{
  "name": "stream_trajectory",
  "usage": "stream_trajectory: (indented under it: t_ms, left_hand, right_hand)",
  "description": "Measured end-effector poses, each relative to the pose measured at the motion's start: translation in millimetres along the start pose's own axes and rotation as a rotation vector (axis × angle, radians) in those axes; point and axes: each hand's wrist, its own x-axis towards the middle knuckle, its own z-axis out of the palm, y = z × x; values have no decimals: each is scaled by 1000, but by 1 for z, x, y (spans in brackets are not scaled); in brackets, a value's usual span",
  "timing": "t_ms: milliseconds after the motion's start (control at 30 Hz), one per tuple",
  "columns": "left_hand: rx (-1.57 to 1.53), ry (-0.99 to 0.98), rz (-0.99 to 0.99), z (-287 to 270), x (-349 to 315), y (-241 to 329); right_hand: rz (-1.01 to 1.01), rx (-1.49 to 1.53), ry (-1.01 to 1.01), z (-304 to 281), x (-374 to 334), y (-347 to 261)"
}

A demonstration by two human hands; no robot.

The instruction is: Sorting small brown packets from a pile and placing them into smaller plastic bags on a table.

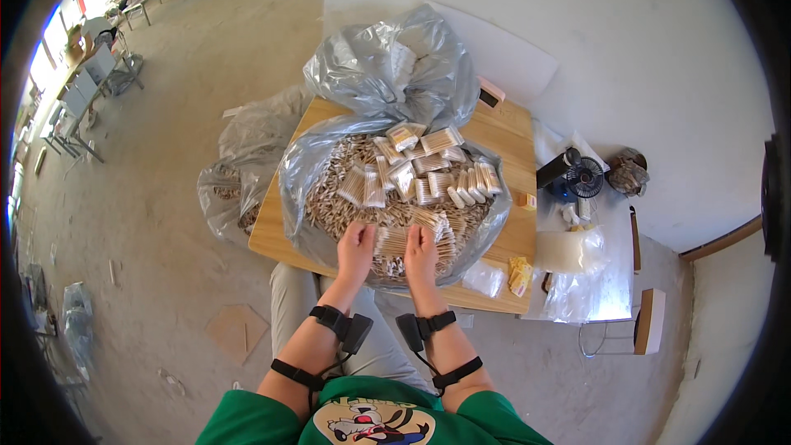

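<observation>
My left hand [355, 250] and my right hand [420, 254] are closed at opposite ends of a small packet of cotton swabs [391, 241], which lies crosswise between them. Below and around it, loose cotton swabs [329, 189] fill a wide-open grey plastic bag [295, 177] on the wooden table. Several finished-looking clear packets of cotton swabs [430, 163] rest on the heap, beyond my hands. Just right of my right hand, loose swabs with white tips [446, 235] lie in a rough bunch. My fingertips are too small to make out in detail.
Another grey bag [387, 66] stands at the table's far side, and more bags [239, 173] sit left of it. Clear plastic sleeves [484, 278] and yellow slips [520, 276] lie at the table's near right corner. A side table [610, 280] holds a black fan [585, 176].
</observation>
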Motion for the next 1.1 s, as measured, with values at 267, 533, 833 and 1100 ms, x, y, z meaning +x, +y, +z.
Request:
stream_trajectory:
  t_ms: [267,533,833,1100]
  left_hand:
    - [-43,121,-71,-16,21,-33]
    - [9,122,-118,-35,37,-40]
    - [129,116,310,-40,34,18]
    - [-87,-2,86,-34,23,27]
  right_hand:
    - [-69,-86,24,1,19,5]
    - [-407,-276,6,-1,37,13]
    - [-502,-369,-54,-9,7,-4]
    - [538,821,-427,-2,-4,-8]
